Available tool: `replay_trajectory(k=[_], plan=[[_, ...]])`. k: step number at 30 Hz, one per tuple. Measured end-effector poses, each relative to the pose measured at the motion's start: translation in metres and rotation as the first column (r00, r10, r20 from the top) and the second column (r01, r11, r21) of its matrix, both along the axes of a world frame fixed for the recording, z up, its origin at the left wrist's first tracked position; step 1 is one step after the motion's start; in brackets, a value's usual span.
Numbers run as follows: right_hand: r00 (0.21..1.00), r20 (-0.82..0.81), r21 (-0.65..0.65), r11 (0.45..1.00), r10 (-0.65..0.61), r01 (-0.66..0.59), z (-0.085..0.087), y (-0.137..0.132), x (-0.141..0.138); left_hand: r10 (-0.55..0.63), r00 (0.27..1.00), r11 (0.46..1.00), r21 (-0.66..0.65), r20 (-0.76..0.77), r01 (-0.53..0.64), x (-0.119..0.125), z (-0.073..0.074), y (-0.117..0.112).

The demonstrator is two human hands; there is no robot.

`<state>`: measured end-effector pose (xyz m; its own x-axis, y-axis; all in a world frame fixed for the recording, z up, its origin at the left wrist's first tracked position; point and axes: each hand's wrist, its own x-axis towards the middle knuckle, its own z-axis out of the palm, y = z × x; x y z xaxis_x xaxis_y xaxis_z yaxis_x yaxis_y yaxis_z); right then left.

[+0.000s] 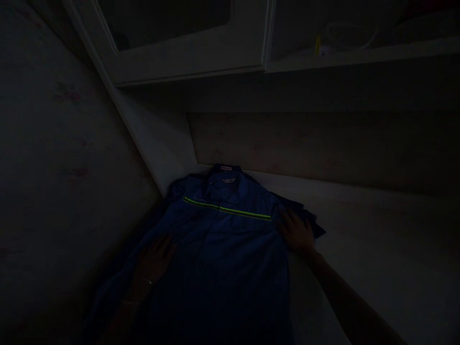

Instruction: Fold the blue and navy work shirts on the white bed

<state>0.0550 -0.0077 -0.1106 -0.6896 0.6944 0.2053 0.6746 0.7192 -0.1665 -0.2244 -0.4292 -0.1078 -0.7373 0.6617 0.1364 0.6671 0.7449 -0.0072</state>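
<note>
A blue work shirt [219,244] with a collar and a bright yellow-green stripe across the chest lies spread out, front side up. Its collar points to the back, and the lower part fades into shadow. Flat on the shirt's left side rests my left hand [156,256], fingers stretched out, a thin bracelet on the wrist. My right hand [296,232] lies with spread fingers on the right shoulder and sleeve area. Beneath the shirt, darker navy garments [311,220] stick out at the right and behind the collar.
A white surface [362,258] carries the clothes. Overhead hangs a white cabinet [190,62] with a panelled door and an open shelf [359,57] holding a few small items. Flower-patterned wallpaper [72,134] covers the left wall. The room is very dark.
</note>
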Motion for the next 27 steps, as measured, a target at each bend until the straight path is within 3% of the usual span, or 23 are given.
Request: replay_trajectory(k=[3,5,7,10,12,15,18,22,25,27], plan=[[0.984,-0.18,0.16,0.987,0.002,0.027,-0.011,-0.018,0.024,0.04,0.996,0.996,0.078,-0.079,-0.034,0.021,0.006,-0.01],[0.97,-0.233,0.221,0.975,0.066,-0.013,-0.027,-0.035,0.055,0.102,0.986,0.982,0.174,-0.129,-0.078,0.046,-0.001,-0.024],[0.966,-0.225,0.207,0.975,0.131,-0.084,-0.046,-0.053,0.093,0.131,0.98,0.957,0.276,-0.151,-0.085,0.074,-0.018,-0.038],[0.968,-0.156,0.114,0.977,0.197,-0.18,-0.071,-0.073,0.14,0.082,0.982,0.93,0.368,-0.172,-0.013,0.11,-0.05,-0.05],[0.972,-0.128,0.093,0.978,0.197,-0.186,-0.076,-0.079,0.153,0.084,0.98,0.896,0.443,-0.178,0.003,0.121,-0.067,-0.051],[0.989,-0.087,0.083,0.99,0.119,-0.112,-0.067,-0.081,0.147,0.104,0.984,0.82,0.573,-0.147,-0.001,0.12,-0.078,-0.048],[0.996,-0.054,0.055,0.996,0.073,-0.07,-0.052,-0.082,0.134,0.08,0.991,0.781,0.625,-0.103,0.002,0.115,-0.078,-0.047],[0.996,-0.056,0.001,0.998,0.066,-0.067,-0.042,-0.087,0.129,0.079,0.997,0.774,0.631,-0.009,-0.055,0.114,-0.072,-0.044],[0.996,-0.073,-0.071,0.996,0.044,-0.049,-0.039,-0.089,0.132,0.143,0.964,0.79,0.561,0.224,-0.248,0.11,-0.054,-0.044],[0.994,-0.1,-0.155,0.986,0.052,-0.067,-0.035,-0.087,0.134,0.191,0.848,0.773,0.457,0.494,-0.44,0.103,-0.03,-0.047]])
